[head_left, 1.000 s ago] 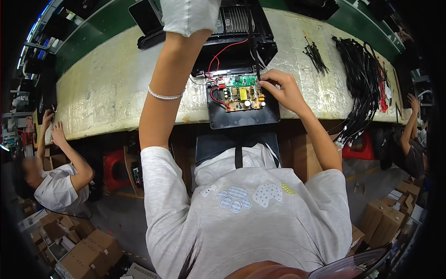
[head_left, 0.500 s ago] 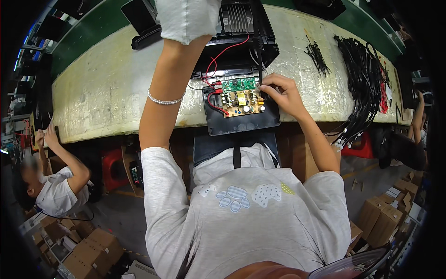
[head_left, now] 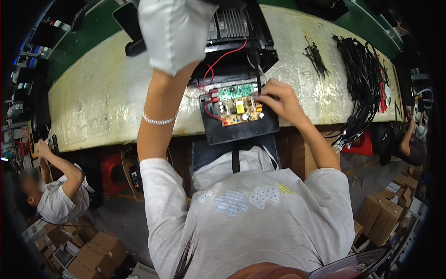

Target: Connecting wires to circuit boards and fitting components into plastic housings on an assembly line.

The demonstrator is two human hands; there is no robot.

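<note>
**Pinching beside the circuit board (head_left: 240,103)**

Left of the board and beyond it, we see a dark panel (head_left: 126,22) tilted back on its foot. Our left hand (head_left: 174,32), in a white covering, reaches beyond the board's far left corner; its fingers are hidden, so we cannot tell whether they grip anything. The board lies parts-up on a black plate (head_left: 232,134), probably so we can get at its parts, and just in front of a black case (head_left: 265,42), likely because the red wires (head_left: 206,109) at its left side leave little slack. Our right hand (head_left: 284,103) has thumb and forefinger drawn together at the board's far right corner, by the lower end of a black cord (head_left: 258,74); whether they pinch it, we cannot tell. Right of the board lie short black strips (head_left: 317,60), then long black cables (head_left: 355,79), perhaps kept there within easy reach.

We count one panel, one board, one plate, one case, two red wires we can make out, one bunch of strips and one heap of cables, too tangled to number.
</note>
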